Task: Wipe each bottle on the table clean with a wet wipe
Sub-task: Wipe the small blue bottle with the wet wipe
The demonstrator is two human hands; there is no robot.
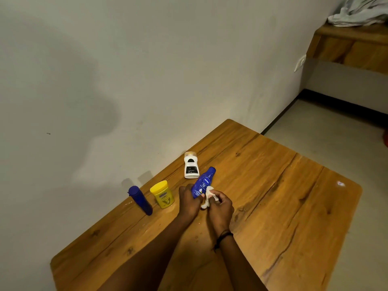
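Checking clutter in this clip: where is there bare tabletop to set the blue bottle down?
The table's whole right side is bare, from the hands to the far right edge, and so is the near end. The wall side is crowded: a dark blue tube, a yellow jar and a white bottle.

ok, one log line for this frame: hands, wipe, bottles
left hand: holds blue Nivea bottle | right hand: presses wet wipe to it | waiting on table: white bottle, yellow bottle, dark blue bottle
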